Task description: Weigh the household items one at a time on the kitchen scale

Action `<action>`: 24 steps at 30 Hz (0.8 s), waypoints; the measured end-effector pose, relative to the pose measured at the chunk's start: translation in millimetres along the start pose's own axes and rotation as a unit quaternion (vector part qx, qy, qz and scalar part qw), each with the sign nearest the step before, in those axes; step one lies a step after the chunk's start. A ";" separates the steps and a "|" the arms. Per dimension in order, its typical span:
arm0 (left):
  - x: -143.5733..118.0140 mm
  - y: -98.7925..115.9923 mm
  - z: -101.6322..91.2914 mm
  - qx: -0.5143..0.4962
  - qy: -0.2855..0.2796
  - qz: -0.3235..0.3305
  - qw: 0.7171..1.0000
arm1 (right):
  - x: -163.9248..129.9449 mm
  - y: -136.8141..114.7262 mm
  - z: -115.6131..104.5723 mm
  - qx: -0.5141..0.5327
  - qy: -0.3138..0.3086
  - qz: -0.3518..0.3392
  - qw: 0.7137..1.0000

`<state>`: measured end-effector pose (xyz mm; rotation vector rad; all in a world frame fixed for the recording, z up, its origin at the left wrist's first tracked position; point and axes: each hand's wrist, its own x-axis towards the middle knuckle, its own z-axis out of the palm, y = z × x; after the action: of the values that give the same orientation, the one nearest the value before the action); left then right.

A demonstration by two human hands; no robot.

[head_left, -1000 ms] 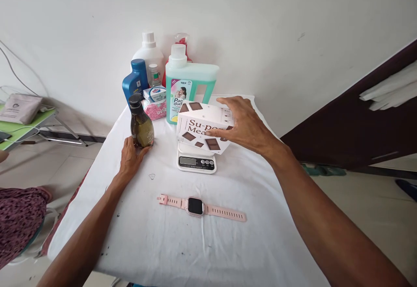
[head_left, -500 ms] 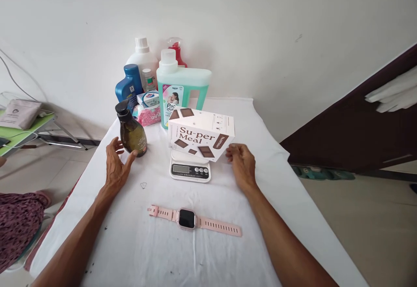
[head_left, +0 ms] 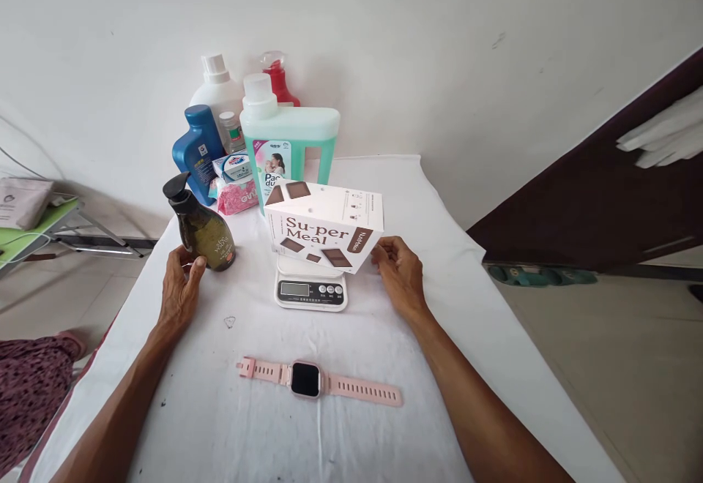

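On the left, my left hand (head_left: pixel 181 289) sits at the lower left side of a dark green pump bottle (head_left: pixel 206 230), its fingers and thumb apart. Some of those fingertips are hidden behind the bottle. A white "Su-per Meal" box (head_left: pixel 324 227) rests on a white kitchen scale (head_left: pixel 310 294), slanting and overhanging its platform. Beside the box's right end is my right hand (head_left: pixel 400 274), fingers loosely bent and not closed round it; whether the fingertips touch the box is unclear. Nearer me, a pink-strapped smartwatch (head_left: pixel 305 379) lies stretched out on the white cloth.
Behind the box stands a jug of green liquid (head_left: pixel 291 124). A blue bottle (head_left: pixel 198 154), a white bottle (head_left: pixel 215 91), a red bottle (head_left: pixel 281 84) and a pink pack (head_left: pixel 237 196) crowd near the wall. Another person's patterned clothing (head_left: pixel 33 402) shows at left.
The view has shifted, sliding the tabletop things leftward in the picture. My left hand has drawn slightly left from the pump bottle's front. The box still rests on the scale.
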<state>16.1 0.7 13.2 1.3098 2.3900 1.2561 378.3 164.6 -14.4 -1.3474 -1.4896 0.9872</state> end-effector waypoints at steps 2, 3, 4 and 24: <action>0.2 0.3 -0.1 0.005 -0.002 0.001 1.000 | -0.3 0.7 0.7 0.001 0.000 0.001 1.000; 0.3 0.2 0.0 0.006 -0.004 0.002 1.000 | -0.2 0.8 0.7 0.007 0.001 0.005 1.000; 0.4 0.0 0.2 0.006 -0.006 0.004 1.000 | 0.2 0.4 0.2 0.021 0.003 0.010 1.000; 5.7 -1.0 -2.7 0.009 -0.024 -0.043 0.999 | 7.2 -65.2 1.7 0.080 -0.190 -0.060 0.977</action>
<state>10.7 3.0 15.6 1.2141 2.4029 1.1696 356.8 165.3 47.5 -0.9774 -1.7065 1.3088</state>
